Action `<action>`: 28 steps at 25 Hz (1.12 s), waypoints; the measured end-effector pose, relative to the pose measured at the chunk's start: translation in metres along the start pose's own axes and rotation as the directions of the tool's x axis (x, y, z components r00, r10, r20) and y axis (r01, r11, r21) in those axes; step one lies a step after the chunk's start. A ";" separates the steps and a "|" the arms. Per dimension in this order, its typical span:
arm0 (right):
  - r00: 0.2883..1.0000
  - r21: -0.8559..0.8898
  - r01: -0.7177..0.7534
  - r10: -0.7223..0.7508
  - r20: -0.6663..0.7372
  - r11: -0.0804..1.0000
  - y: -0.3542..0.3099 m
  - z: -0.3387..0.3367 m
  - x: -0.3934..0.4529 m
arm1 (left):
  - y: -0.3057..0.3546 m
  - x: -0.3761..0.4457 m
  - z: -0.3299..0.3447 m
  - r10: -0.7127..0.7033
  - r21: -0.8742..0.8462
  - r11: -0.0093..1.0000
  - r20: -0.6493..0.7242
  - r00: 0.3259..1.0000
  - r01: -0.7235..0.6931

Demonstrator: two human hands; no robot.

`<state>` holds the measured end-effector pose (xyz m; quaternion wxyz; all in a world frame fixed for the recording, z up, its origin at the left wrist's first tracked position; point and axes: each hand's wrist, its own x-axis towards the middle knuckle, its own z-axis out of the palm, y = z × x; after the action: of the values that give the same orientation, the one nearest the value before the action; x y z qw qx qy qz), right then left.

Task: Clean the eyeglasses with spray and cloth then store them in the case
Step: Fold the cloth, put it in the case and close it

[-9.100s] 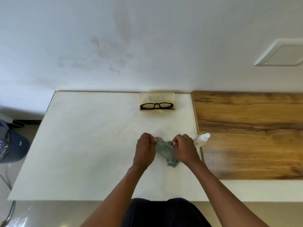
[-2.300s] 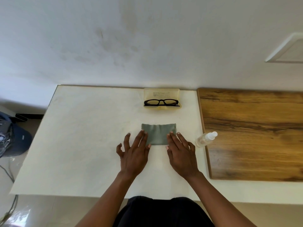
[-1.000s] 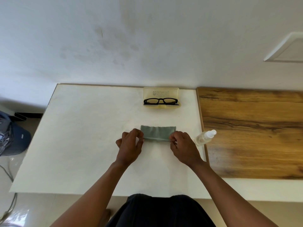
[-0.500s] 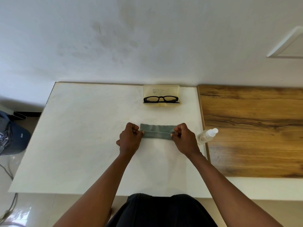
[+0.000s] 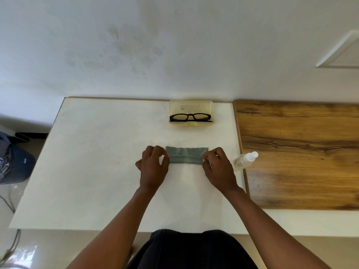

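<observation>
A grey-green cloth (image 5: 186, 155) lies folded lengthwise into a narrow strip on the white table (image 5: 101, 162). My left hand (image 5: 153, 166) is at its left end and my right hand (image 5: 218, 167) at its right end, fingers curled on the fold's corners. Black eyeglasses (image 5: 190, 117) rest in the open yellowish clear case (image 5: 191, 106) at the table's far edge, by the wall. A small clear spray bottle (image 5: 245, 160) lies on its side just right of my right hand.
A wooden board (image 5: 299, 152) adjoins the white table on the right. A dark blue bag (image 5: 13, 162) sits on the floor to the left. A cable (image 5: 11, 245) runs along the floor at lower left. The wall rises directly behind the table.
The crumpled cloth was spread flat on the table. Both hands then lifted its near edge and folded it over away from me into a narrow strip, which now lies flatter.
</observation>
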<state>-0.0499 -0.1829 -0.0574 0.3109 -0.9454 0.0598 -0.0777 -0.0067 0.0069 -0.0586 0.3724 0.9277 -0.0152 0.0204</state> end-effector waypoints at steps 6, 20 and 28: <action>0.936 -0.327 0.350 -0.344 0.077 0.878 0.003 0.002 -0.014 | -0.018 -0.010 -0.004 0.541 0.211 0.794 0.183 0.821 -0.570; 0.911 -0.225 0.405 -0.371 0.178 0.886 0.001 -0.006 -0.007 | -0.008 -0.002 -0.013 0.496 0.246 0.789 0.285 0.820 -0.562; 0.972 0.008 0.113 -0.112 0.209 0.994 -0.007 -0.007 0.008 | 0.000 0.016 -0.013 0.197 -0.009 0.979 0.270 0.943 -0.202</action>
<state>-0.0430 -0.1826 -0.0462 0.3086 -0.9508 -0.0267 0.0045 0.0088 0.0157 -0.0488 0.3543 0.9190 -0.1591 -0.0681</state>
